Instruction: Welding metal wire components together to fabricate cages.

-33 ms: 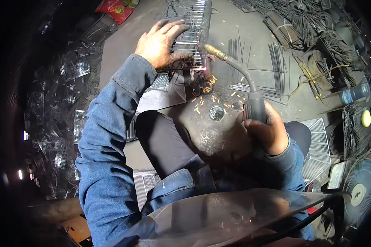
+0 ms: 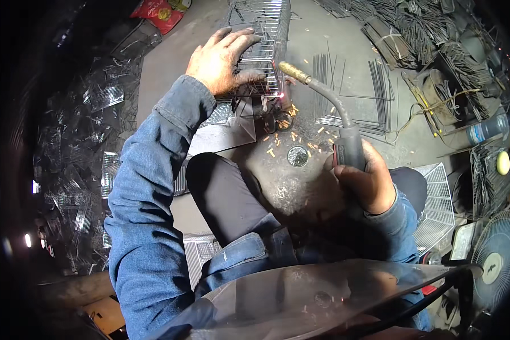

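Observation:
My left hand (image 2: 224, 59) grips the near end of a rectangular wire cage (image 2: 275, 34), fingers over its top and thumb along the near edge. In my right hand (image 2: 368, 178) is a welding torch (image 2: 326, 93), its dark handle wrapped by the fingers. The brass-coloured nozzle (image 2: 293, 72) points left toward the cage's near right corner, a small gap apart from it. Just below that corner a small spot glows pinkish white. Part of the cage's left side is hidden behind my left hand.
Cigarette butts (image 2: 293, 136) lie scattered around a small round dish (image 2: 297, 156). Thin rods (image 2: 382, 96) rest on the floor to the right, with bundled wire parts beyond. Wire pieces (image 2: 68, 192) are heaped at left. A wire basket (image 2: 436, 204) and fan (image 2: 496, 266) stand at right.
The welding torch and my right hand have shifted very slightly left, bringing the nozzle a little closer to the cage. My left hand and the cage look the same.

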Tool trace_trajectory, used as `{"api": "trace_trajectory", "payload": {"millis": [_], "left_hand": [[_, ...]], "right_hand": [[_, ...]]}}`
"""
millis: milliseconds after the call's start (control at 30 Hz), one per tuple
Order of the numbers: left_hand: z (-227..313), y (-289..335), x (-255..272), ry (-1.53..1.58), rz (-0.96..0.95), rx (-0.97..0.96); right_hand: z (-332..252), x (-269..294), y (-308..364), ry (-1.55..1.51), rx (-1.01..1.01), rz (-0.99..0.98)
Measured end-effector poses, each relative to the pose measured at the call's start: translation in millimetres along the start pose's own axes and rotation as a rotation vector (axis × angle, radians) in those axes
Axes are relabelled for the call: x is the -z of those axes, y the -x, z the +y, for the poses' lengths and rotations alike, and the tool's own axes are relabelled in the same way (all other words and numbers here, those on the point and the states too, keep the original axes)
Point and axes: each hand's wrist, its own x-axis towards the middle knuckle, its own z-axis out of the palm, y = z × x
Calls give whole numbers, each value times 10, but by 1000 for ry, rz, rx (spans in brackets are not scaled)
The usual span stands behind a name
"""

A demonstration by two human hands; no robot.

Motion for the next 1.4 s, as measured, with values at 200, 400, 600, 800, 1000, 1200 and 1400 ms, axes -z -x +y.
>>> {"api": "trace_trajectory", "payload": {"millis": [200, 400, 600, 800, 1000, 1200, 1400], "left_hand": [[39, -11, 27, -41, 10, -3], [82, -49, 18, -56, -48, 94], [-6, -25, -32, -83, -84, 101], [15, -25, -1, -32, -38, 89], [71, -16, 31, -32, 10, 24], [-38, 3, -47, -40, 43, -8], [261, -143, 24, -55, -27, 94]], "right_hand": [[-77, -38, -13, 77, 0, -6], [-20, -35, -49, -18, 79, -44], [-117, -68, -25, -14, 17, -56], [-60, -65, -37, -35, 44, -42], [-19, -80, -42, 32, 17, -1], [67, -37, -69, 59, 107, -16], [-118, 235, -197, -159, 223, 154]]}}
